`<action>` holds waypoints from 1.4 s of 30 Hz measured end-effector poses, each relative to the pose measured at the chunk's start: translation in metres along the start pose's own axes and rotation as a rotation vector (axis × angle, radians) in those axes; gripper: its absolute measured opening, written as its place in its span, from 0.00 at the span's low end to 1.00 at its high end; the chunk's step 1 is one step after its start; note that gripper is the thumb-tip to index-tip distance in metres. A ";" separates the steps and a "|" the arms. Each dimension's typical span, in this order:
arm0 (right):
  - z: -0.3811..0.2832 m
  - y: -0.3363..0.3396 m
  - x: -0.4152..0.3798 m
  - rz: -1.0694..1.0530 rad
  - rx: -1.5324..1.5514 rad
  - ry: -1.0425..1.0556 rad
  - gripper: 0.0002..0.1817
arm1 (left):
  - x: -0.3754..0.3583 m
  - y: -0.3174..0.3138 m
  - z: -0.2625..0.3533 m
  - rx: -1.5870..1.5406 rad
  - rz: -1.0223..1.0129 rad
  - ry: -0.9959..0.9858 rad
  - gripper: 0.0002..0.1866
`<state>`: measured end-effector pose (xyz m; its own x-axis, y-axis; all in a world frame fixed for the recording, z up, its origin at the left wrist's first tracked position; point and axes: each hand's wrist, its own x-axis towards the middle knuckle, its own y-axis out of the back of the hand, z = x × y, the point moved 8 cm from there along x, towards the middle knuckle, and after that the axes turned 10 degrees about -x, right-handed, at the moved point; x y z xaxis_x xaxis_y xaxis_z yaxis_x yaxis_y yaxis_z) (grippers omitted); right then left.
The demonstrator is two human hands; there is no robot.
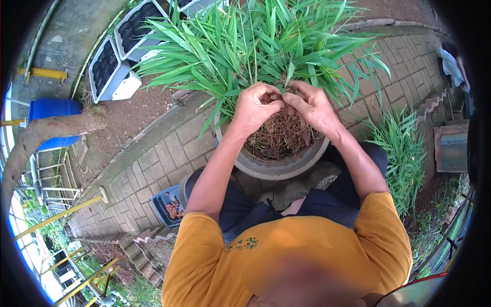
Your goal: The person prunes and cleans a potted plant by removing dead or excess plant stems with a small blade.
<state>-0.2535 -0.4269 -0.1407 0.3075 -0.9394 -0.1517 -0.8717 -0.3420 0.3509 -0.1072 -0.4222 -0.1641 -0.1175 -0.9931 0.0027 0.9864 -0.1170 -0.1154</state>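
A person's left hand [257, 106] and right hand [313, 105] close together, both curled, anything gripped unclear, above brown fibres [281, 139] in a grey pot [271, 172], leafy plant [217, 53] on the far side

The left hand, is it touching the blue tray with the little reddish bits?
Apart. The head view shows the left hand over the pot, with brick paving visible between it and the blue tray.
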 end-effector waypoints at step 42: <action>-0.002 0.003 0.004 0.017 -0.031 0.044 0.20 | -0.010 -0.010 -0.017 -0.578 0.106 0.181 0.21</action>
<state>-0.2542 -0.4319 -0.1381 0.3097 -0.9451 -0.1044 -0.8651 -0.3256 0.3816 -0.1175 -0.4113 -0.1801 -0.0902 -0.9754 -0.2013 0.7776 0.0573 -0.6262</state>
